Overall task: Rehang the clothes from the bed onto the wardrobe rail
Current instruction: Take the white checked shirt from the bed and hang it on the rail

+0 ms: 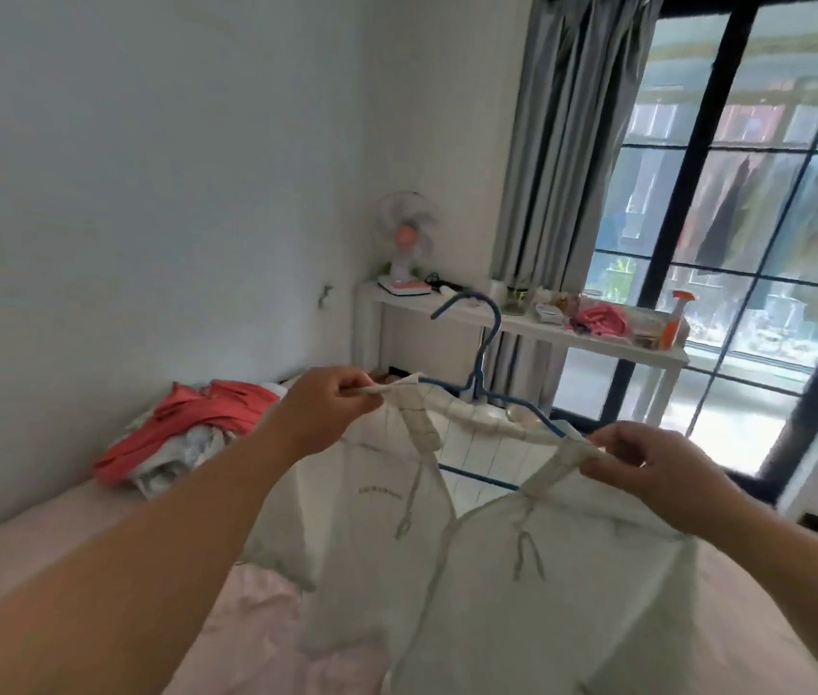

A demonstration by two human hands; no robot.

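A pale grey-white zip hoodie [522,584] hangs open in front of me over the pink bed [71,534]. A blue hanger [484,358] sits inside its neck, hook pointing up. My left hand [326,408] pinches the left edge of the hood. The hood's right edge is pinched by my right hand [657,469]. Both front panels and drawstrings hang down. Against the wall on the bed lies a pile of clothes [181,438], coral-red on top and light ones beneath. No wardrobe rail is in view.
A white shelf table [572,338] under the window holds a small fan [407,243], bottles, a pink cloth and an orange-topped bottle. Grey curtains [562,143] hang beside the dark-framed window [747,193]. The white wall runs along the bed's left.
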